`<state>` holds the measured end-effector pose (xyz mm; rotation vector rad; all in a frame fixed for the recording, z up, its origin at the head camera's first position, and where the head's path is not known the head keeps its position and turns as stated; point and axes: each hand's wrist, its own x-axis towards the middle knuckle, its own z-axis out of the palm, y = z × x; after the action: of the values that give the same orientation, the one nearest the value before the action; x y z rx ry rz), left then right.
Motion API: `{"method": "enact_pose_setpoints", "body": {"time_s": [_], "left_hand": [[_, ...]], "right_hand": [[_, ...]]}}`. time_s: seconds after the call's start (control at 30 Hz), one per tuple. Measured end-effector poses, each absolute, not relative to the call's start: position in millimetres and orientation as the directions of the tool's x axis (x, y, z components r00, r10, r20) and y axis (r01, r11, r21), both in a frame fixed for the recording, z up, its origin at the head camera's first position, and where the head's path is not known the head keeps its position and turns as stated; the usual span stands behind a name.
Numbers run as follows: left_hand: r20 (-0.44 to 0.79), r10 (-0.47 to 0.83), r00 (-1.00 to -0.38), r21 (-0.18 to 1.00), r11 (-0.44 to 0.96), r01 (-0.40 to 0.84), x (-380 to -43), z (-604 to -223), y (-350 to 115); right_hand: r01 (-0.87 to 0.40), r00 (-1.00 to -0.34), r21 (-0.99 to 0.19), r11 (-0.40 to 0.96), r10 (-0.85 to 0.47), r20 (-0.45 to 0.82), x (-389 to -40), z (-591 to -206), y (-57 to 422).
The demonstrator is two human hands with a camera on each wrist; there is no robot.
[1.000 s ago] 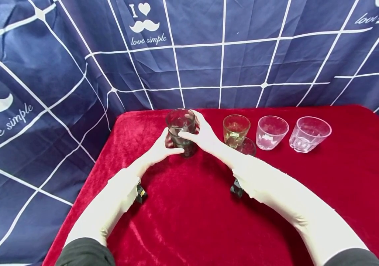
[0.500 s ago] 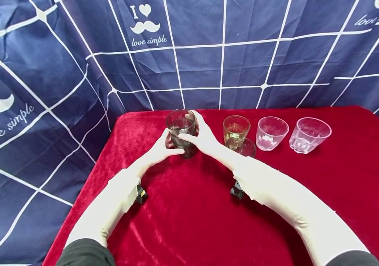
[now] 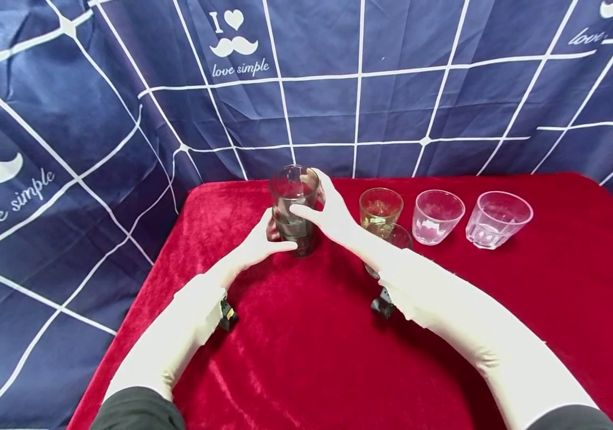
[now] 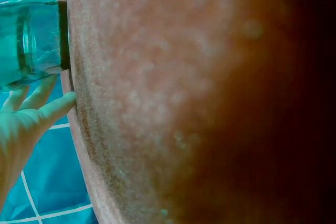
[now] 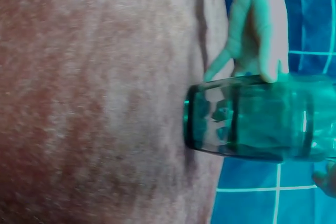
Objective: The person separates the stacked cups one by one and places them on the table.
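Two dark grey drinking glasses stand upright, one nested in the other, at the left of the red-covered table. My left hand (image 3: 254, 243) grips the lower glass (image 3: 302, 246) near its base, thumb across the front and fingers behind. Higher up, my right hand (image 3: 333, 215) holds the upper glass (image 3: 286, 190) with its thumb in front and fingers round the far side. In the right wrist view the glass stack (image 5: 252, 119) lies sideways, with the left hand (image 5: 257, 30) beside it. The left wrist view shows the left hand (image 4: 31, 124) at the stack (image 4: 39, 40).
Right of the hands stand a yellow-green glass (image 3: 381, 203), a clear glass (image 3: 438, 212) and a pinkish clear glass (image 3: 499, 218). Another dark glass (image 3: 404, 237) is partly hidden by my right forearm. A blue curtain (image 3: 392, 107) hangs behind the table (image 3: 306, 346).
The right hand has raised the upper glass slightly, so its rim sits higher over the lower glass. The left hand and the lower glass stay in place.
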<state>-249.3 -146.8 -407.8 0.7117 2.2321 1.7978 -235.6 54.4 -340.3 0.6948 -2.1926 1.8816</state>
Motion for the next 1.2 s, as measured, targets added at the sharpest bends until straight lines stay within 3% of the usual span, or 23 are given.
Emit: {"method": "enact_pose_setpoints", "body": {"time_s": [0.33,0.67,1.2], "left_hand": [[0.154,0.474,-0.867,0.963,0.123,0.239,-250,-409,-147],[0.147,0.475,-0.868,0.969,0.106,0.221,-234,-386,-141],[0.16,0.473,-0.867,0.969,0.093,0.229,-241,-396,-143]], "right_hand": [[-0.505,-0.843,-0.863,-0.025,-0.203,0.498,-230,-310,64],[-0.456,-0.861,-0.882,-0.12,-0.193,0.471,-214,-282,84],[-0.524,-0.822,-0.82,-0.228,-0.116,0.558,-171,-273,186]]}}
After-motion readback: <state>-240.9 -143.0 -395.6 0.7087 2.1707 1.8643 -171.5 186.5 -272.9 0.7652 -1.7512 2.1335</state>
